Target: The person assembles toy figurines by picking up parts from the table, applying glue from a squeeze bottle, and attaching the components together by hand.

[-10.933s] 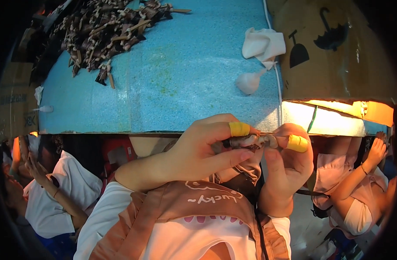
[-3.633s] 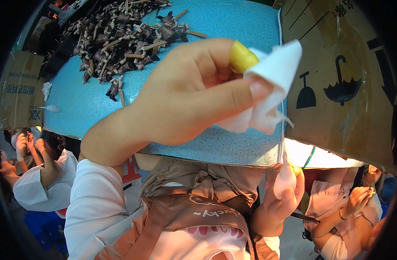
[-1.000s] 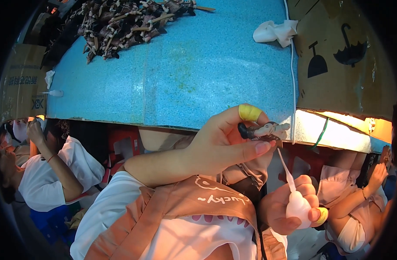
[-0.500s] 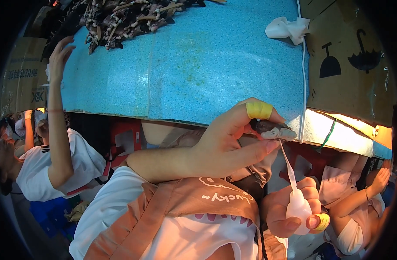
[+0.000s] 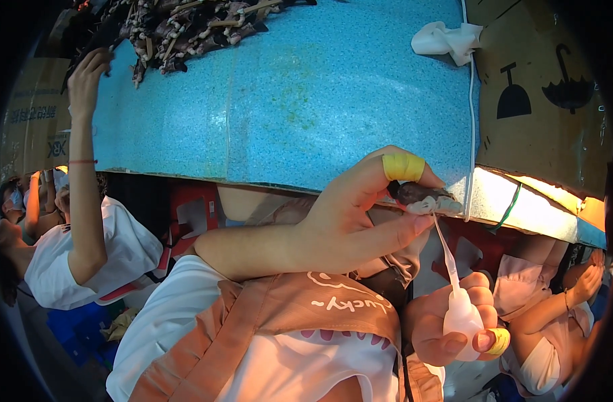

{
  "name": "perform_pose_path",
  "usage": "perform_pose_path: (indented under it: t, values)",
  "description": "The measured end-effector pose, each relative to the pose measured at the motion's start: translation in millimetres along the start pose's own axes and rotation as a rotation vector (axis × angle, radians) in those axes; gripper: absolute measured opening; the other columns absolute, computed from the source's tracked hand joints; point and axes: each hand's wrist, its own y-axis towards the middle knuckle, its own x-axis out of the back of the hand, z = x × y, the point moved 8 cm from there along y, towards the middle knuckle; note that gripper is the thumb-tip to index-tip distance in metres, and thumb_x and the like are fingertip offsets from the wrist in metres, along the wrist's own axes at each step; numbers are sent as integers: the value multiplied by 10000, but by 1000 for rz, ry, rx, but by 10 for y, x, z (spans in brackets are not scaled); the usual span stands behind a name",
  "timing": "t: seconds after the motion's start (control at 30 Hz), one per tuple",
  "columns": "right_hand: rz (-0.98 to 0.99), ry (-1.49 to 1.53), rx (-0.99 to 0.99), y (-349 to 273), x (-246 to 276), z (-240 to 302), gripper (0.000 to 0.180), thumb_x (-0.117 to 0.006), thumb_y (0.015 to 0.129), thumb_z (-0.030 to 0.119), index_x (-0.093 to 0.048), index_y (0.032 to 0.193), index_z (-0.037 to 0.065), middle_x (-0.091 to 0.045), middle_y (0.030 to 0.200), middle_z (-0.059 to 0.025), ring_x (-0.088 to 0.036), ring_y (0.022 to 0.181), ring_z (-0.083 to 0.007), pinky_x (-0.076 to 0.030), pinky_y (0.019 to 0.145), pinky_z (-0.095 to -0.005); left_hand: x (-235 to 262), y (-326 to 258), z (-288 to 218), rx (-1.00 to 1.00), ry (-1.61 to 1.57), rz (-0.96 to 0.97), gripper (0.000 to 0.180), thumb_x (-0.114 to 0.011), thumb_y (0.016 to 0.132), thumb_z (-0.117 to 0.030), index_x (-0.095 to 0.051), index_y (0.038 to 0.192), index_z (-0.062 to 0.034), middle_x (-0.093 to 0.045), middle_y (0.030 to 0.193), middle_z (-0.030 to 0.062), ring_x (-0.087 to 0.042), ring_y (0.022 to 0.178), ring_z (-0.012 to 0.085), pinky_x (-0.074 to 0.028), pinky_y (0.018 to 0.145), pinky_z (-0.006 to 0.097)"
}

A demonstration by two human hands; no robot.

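Between the thumb and fingers of my left hand (image 5: 350,218) is a small dark brown piece with a crumpled whitish edge (image 5: 424,199); its exact kind cannot be made out. Yellow tape wraps one finger of that hand. Below and to the right, my right hand (image 5: 430,331) is closed around a small white squeeze bottle (image 5: 462,318) with a long thin nozzle. The bottle tilts upward, and its nozzle tip meets or nearly meets the whitish edge, close to my left thumb. Yellow tape also circles a finger of my right hand.
On the blue tabletop (image 5: 273,120), a heap of similar dark pieces with wooden sticks (image 5: 192,30) lies at the far left. A crumpled white tissue (image 5: 447,42) and a cardboard box (image 5: 544,80) are at right. A co-worker's arm (image 5: 85,181) reaches over the table's left end.
The co-worker's raised hand at the left has shifted slightly left and its fingers have curled. My hands and the squeeze bottle have barely moved.
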Motion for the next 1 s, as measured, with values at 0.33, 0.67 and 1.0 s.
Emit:
perform_pose_path:
  t: [0.33, 0.67, 1.0]
  values:
    - [-27, -192, 4, 51, -25, 10, 197, -542, 842, 288, -392, 863, 162, -297, 579, 26, -260, 459, -111, -198, 442, -273, 14, 0, -7, -25, 61, 14, 359, -518, 775, 107, -436, 1111, 11, -445, 1089, 117, -490, 1012, 198, -398, 884, 315]
    - [6, -191, -2, 59, -16, 26, 201, -528, 850, 290, -386, 876, 151, -290, 585, 25, -257, 465, -116, -202, 451, -281, 39, 2, -27, -71, 102, 1, 374, -520, 766, 110, -432, 1115, 10, -447, 1094, 132, -477, 1033, 207, -389, 894, 328]
    - [50, -185, -24, 75, 19, -9, 202, -513, 865, 310, -401, 927, 153, -329, 591, 17, -275, 461, -118, -215, 454, -289, 30, 2, -22, -105, 108, 39, 370, -522, 776, 104, -426, 1119, 2, -438, 1105, 137, -483, 1036, 208, -394, 893, 335]
